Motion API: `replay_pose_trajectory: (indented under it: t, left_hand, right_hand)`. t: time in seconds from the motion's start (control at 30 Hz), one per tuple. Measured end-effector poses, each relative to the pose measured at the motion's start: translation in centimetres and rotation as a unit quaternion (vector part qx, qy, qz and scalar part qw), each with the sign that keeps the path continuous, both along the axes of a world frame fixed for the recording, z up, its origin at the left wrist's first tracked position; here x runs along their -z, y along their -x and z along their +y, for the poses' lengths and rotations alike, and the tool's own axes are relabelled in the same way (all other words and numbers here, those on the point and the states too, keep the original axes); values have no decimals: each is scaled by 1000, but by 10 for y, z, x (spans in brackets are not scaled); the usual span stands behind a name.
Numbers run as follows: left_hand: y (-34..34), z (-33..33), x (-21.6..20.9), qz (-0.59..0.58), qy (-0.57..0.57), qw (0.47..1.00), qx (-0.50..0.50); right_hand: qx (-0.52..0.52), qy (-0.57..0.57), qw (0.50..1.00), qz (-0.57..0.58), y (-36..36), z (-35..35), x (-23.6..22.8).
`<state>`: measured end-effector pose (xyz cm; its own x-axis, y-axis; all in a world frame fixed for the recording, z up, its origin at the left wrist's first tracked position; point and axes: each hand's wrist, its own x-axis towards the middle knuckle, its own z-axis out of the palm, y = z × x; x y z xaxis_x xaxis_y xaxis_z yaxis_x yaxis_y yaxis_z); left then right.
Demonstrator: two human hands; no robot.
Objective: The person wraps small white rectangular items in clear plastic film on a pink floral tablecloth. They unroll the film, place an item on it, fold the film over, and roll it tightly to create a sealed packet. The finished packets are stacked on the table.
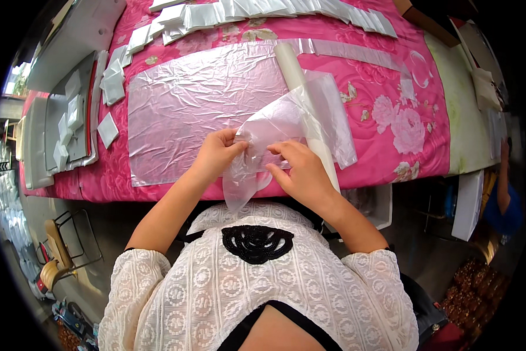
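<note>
from here, i have my left hand point(217, 153) pinched on the thin, clear plastic film point(269, 123), raised above the pink floral cloth point(375, 149) beside the long, pale tube point(290, 67); my right hand point(305, 174) has thumb and fingers apart. i judge light, even tension would limit creases.

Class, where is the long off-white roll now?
In the head view, the off-white roll slants over the pink floral tablecloth, just right of centre, beside the right hand, with clear film across its middle.
</note>
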<state>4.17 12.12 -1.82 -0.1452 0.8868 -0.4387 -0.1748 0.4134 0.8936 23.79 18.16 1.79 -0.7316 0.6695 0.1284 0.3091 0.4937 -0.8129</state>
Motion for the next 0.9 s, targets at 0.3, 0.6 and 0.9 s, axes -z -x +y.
replay_pose_trajectory:
  t: [0.3,0.6,0.9]
  left_hand:
    - [-24,16,-5,-40,-5,997,61]
    - [-12,16,-3,-98,22,995,-16]
    - [0,19,-5,-87,62,994,-4]
  right_hand:
    - [64,107,991,-57,13,4,-16]
    - [183,295,906,243,-63,71,-3]
    - [585,-39,782,211,-296,161,29]
